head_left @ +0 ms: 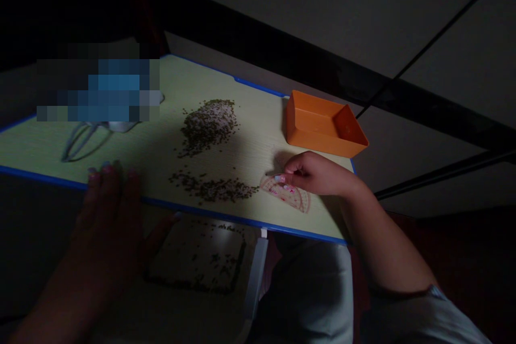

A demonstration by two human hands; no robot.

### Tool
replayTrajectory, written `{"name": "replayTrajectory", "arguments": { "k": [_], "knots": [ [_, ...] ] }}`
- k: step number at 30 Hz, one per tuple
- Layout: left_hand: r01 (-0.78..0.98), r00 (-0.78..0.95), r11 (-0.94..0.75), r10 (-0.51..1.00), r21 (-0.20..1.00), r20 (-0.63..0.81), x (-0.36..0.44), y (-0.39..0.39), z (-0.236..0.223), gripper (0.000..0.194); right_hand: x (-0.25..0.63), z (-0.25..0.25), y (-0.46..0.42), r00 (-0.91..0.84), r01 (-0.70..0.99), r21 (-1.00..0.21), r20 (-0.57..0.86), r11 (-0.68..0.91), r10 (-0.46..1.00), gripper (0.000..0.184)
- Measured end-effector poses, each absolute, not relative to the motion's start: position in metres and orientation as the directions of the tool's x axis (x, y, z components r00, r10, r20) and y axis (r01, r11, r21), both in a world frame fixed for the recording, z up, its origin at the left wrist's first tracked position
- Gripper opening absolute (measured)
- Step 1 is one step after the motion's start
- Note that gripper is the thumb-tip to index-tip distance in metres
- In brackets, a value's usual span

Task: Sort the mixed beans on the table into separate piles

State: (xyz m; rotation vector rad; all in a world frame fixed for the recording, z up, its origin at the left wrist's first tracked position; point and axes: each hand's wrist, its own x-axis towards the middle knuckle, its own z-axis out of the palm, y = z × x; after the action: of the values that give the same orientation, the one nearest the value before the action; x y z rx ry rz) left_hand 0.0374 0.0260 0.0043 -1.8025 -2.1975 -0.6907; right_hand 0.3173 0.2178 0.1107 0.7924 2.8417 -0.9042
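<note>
My right hand [314, 174] is closed in a pinch over a clear protractor [300, 201] with pink prints, which lies near the table's right end. Thumb and index finger meet at the protractor's upper left part; what is between them, if anything, I cannot make out. Left of it runs a loose strip of tiny dark and pale pieces [220, 189]. A larger heap of the same pieces [209, 123] lies behind the strip. My left hand [108, 215], dim in shadow, is open with fingers spread at the table's front edge.
An orange open box [312, 142] stands at the back right of the blue-edged table [258, 102]. A pixelated blue item with a looped cord [74, 142] lies at the left. Below the edge, a pale surface [193, 258] carries scattered dark bits. A wall stands behind.
</note>
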Motion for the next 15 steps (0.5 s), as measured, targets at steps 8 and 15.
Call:
{"name": "replayTrajectory", "arguments": {
  "k": [8,15],
  "knots": [
    [0.968,-0.22,0.131,0.855,0.215,0.469,0.0381,0.0262,0.0046,0.079,0.3114,0.1084,0.2139,-0.873,0.477,-0.497,-0.172,0.725,0.457,0.036],
    [0.966,-0.226,0.135,0.854,0.221,0.468,0.037,0.0266,0.0033,0.081,0.3134,0.1106,0.2175,-0.822,0.564,-0.418,-0.206,0.712,0.531,0.031]
  ]
}}
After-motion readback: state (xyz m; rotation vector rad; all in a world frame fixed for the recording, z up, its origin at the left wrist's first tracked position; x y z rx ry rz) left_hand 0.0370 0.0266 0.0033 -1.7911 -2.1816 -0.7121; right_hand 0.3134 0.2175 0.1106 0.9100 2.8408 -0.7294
